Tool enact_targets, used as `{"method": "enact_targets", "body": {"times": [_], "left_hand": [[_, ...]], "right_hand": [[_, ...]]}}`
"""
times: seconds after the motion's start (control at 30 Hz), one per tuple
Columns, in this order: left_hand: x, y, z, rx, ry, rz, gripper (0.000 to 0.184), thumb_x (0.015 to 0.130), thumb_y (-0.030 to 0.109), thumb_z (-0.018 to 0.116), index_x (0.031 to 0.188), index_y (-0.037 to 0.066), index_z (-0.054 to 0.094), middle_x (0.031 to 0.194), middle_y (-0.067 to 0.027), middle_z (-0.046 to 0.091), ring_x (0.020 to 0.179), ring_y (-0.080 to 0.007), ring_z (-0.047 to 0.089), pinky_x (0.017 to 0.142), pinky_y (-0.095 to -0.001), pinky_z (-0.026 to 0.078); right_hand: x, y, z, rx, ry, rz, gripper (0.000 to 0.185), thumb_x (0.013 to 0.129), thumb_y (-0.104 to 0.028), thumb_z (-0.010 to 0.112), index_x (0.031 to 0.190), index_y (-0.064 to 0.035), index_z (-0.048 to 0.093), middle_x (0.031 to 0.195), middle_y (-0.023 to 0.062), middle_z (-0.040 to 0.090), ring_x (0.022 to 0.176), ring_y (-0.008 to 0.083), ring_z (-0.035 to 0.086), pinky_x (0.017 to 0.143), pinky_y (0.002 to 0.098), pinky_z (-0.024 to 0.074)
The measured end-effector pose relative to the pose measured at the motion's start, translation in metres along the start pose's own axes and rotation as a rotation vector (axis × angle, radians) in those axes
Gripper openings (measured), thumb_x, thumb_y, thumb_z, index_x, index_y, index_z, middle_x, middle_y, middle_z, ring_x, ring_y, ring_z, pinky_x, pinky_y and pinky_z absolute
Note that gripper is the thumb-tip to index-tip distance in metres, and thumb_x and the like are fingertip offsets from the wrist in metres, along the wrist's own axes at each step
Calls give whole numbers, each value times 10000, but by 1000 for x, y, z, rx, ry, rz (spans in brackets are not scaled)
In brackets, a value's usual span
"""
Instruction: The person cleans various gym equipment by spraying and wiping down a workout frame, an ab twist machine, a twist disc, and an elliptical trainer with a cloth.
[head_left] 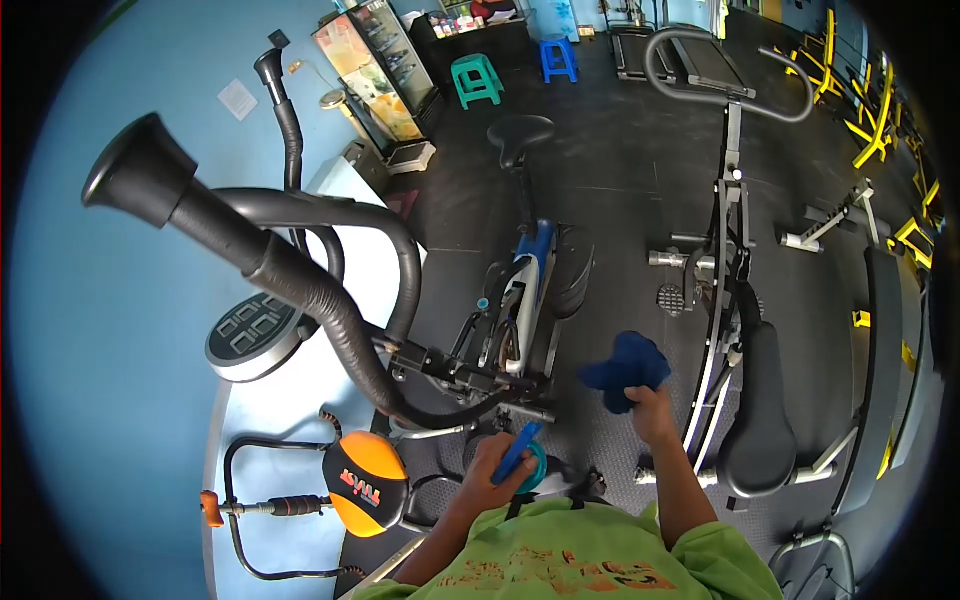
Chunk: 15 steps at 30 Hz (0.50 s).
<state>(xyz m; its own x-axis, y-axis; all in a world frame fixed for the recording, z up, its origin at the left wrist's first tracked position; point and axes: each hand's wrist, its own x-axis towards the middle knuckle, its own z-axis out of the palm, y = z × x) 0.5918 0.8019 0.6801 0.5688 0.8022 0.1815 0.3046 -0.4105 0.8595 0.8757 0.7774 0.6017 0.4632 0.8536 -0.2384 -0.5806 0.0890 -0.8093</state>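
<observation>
My left hand (pixel 486 474) is low in the middle, in front of the green shirt, with its fingers closed around what looks like a spray bottle (pixel 520 449), seen from above. Its top is a long blue piece and a round teal part shows beneath. To the right, my right hand (pixel 653 414) grips a dark blue cloth (pixel 630 368) that hangs bunched above the floor. Ahead of both hands stands an exercise bike (pixel 535 262), its black curved handlebar (pixel 335 320) reaching up to the left. The cloth touches no machine that I can make out.
At right stands another exercise machine with a looped handlebar (pixel 735 100) and a long black seat (pixel 757 440). An orange and black twist board (pixel 366 484) lies at lower left. Farther back are a green stool (pixel 476 80), a blue stool (pixel 558 58) and a glass-door cabinet (pixel 375 65).
</observation>
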Motion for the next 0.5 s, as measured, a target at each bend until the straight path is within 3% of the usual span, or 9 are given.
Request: {"method": "enact_targets", "body": {"times": [0.07,0.1,0.17,0.3,0.37,0.5], "left_hand": [[14,-1,0,-10,40,8,171,856,152,714,944,50,609,887,-77,598,858,-275,567,821,-405,405],[19,-3,0,-2,60,-6,176,853,149,716,951,50,610,893,-81,598,862,-276,565,823,-404,407],[29,-12,1,0,91,-32,181,851,147,719,958,49,611,899,-86,598,866,-278,563,826,-404,409],[52,-39,25,-87,214,-76,164,842,125,715,936,53,602,903,-91,592,899,-283,550,817,-408,419],[73,-46,36,-104,382,-73,145,838,106,706,915,55,595,887,-89,587,866,-287,550,803,-415,426],[127,-60,44,-137,425,-106,139,837,94,697,921,48,596,886,-92,587,854,-294,548,796,-421,428]], "right_hand": [[29,8,11,126,-278,57,695,708,-6,603,1385,-29,447,1242,61,583,1153,202,554,978,334,429],[42,9,20,124,-289,57,695,708,-6,603,1385,-29,447,1242,61,583,1153,202,554,978,334,429],[68,11,40,121,-587,81,696,691,42,555,1375,-32,454,1268,67,567,1194,200,526,999,338,419],[102,-7,81,-3,-670,45,719,647,72,564,1353,-25,470,1249,88,591,1144,211,572,975,344,443],[117,-27,93,-52,-697,-15,737,647,96,574,1365,-24,461,1281,101,582,1194,220,556,1019,356,428],[161,-76,105,-221,-735,-133,707,697,60,633,1375,-17,446,1313,111,568,1229,227,539,1040,372,425]]}}
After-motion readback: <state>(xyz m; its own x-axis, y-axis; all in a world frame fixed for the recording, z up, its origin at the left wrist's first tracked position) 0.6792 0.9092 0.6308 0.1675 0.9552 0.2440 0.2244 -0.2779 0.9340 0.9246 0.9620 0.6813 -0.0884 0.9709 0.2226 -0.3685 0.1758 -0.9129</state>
